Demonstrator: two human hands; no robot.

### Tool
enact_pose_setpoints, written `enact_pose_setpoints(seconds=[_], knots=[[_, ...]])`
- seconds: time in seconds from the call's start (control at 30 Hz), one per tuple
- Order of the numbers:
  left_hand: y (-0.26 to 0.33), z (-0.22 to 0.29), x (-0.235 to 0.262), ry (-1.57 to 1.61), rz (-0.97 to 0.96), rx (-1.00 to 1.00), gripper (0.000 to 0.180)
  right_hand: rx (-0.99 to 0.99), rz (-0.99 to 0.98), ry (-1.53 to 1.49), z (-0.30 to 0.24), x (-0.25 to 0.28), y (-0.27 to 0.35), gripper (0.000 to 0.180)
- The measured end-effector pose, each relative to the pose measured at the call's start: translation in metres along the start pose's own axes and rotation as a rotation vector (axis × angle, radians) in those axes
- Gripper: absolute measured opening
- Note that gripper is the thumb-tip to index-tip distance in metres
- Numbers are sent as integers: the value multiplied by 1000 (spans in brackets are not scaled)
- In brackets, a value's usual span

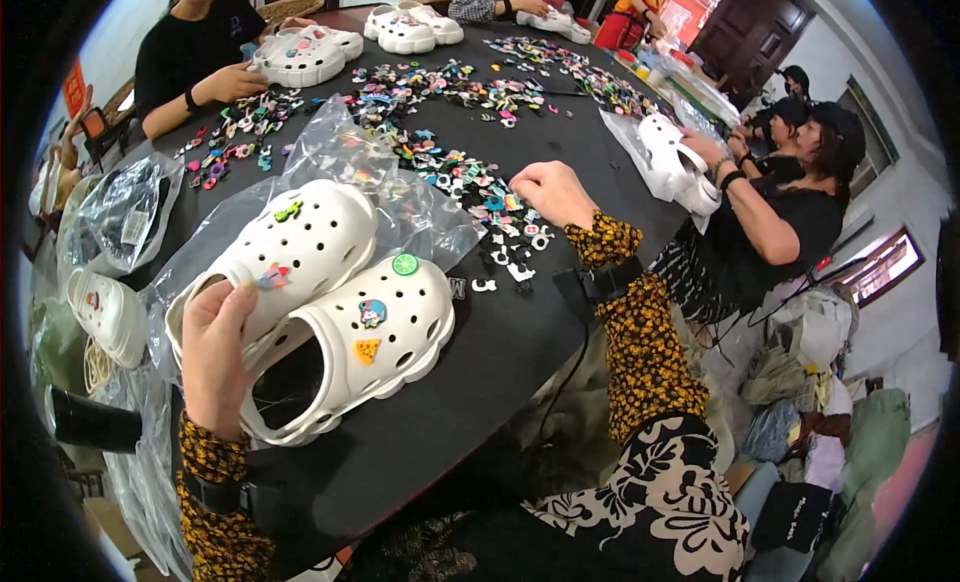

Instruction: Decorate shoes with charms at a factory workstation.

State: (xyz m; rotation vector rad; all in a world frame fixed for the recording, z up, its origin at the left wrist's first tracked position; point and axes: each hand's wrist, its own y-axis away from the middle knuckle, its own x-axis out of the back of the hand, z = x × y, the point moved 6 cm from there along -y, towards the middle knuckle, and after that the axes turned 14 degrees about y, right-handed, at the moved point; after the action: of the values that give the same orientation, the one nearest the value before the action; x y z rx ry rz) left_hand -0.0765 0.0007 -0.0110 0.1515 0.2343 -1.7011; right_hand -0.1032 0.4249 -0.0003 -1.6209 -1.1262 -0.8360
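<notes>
Two white clog shoes lie side by side on the black table. My left hand grips the nearer clog at its heel opening; that clog carries a green round charm, a blue one and an orange wedge charm. The farther clog bears a green charm and a pink-blue one. My right hand reaches into the scattered pile of small coloured charms, fingers curled down; what they pinch is hidden.
Clear plastic bags lie behind the clogs. Other people sit around the table with white clogs: one at far left, one at right. Another white clog rests left of the table. Bags pile at lower right.
</notes>
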Motion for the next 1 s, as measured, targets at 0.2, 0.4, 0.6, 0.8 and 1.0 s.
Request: enact_pose_setpoints(seconds=[0.2,0.4,0.6,0.8,1.0], knots=[[-6,4,-17,-139,-202,262,24,-1,-290,103,13,-8,17,31],[-22,4,-30,-467,-469,267,30,57,-381,-526,-71,-17,104,38],[1,-1,-17,-507,-375,352,29,329,-389,-503,-125,-5,149,44],[46,6,-26,-331,-367,336,41,537,-452,-414,-121,3,157,32],[42,7,-20,-548,-365,200,39,98,-160,12,10,0,81,22]])
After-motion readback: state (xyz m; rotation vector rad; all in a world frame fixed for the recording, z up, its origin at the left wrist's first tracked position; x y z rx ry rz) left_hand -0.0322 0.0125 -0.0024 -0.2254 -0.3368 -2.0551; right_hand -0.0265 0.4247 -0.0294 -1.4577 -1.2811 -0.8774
